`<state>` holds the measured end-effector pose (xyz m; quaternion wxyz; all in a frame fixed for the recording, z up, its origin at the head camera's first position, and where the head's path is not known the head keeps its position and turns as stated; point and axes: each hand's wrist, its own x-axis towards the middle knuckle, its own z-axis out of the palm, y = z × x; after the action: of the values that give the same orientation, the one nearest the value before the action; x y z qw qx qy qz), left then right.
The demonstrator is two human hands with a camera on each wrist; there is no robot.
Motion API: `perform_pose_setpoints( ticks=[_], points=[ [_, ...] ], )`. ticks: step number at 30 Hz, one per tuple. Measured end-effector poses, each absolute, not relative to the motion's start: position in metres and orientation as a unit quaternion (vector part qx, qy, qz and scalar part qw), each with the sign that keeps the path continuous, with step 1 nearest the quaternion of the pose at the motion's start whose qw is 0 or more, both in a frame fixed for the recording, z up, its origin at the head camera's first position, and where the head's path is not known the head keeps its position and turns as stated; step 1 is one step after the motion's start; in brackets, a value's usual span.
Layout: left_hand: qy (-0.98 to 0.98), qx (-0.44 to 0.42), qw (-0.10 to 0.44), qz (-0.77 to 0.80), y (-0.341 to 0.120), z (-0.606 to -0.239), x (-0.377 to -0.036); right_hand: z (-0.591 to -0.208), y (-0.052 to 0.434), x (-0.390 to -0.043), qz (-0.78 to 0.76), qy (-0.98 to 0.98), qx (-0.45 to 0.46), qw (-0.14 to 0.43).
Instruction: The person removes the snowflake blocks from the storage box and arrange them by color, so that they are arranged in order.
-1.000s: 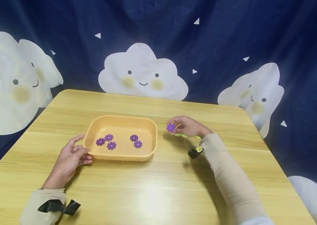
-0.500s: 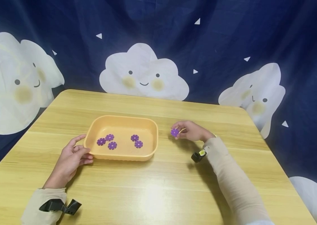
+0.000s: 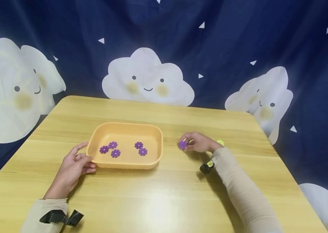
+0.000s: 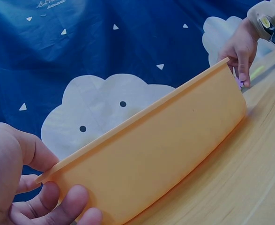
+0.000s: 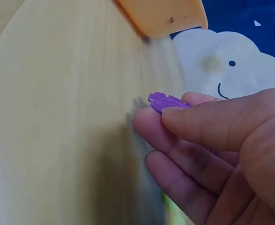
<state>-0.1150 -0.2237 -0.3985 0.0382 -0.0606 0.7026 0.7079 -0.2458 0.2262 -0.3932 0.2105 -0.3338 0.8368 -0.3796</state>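
My left hand (image 3: pixel 72 166) grips the left end of an orange plastic tray (image 3: pixel 126 165), its thumb at the rim and fingers against the outer wall. Several purple snowflake discs lie flat inside, with one disc (image 3: pixel 115 153) in the left group and another disc (image 3: pixel 142 151) in the pair at right. To the right of the tray, my right hand (image 3: pixel 197 142) pinches a purple snowflake disc (image 5: pixel 161 101) between thumb and fingers, above the table. The right wrist view shows it nearly edge-on.
A yellow-green piece (image 3: pixel 220 142) shows behind my right wrist, mostly hidden by the arm. The wooden table (image 3: pixel 140 200) ends at the back against a dark blue curtain (image 3: pixel 222 42) with white clouds.
My right hand has moved nearer to me and slightly right, still pinching the purple disc. The left hand and the tray keep their places.
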Motion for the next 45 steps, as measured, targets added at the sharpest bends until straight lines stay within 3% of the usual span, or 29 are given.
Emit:
perform_pose_setpoints(
  ticks=[45],
  points=[
    [0.689,-0.063,0.032,0.721,-0.2231,-0.3995,-0.1133,-0.3874,0.2196,-0.2402,-0.283,0.880,-0.286,0.254]
  ],
)
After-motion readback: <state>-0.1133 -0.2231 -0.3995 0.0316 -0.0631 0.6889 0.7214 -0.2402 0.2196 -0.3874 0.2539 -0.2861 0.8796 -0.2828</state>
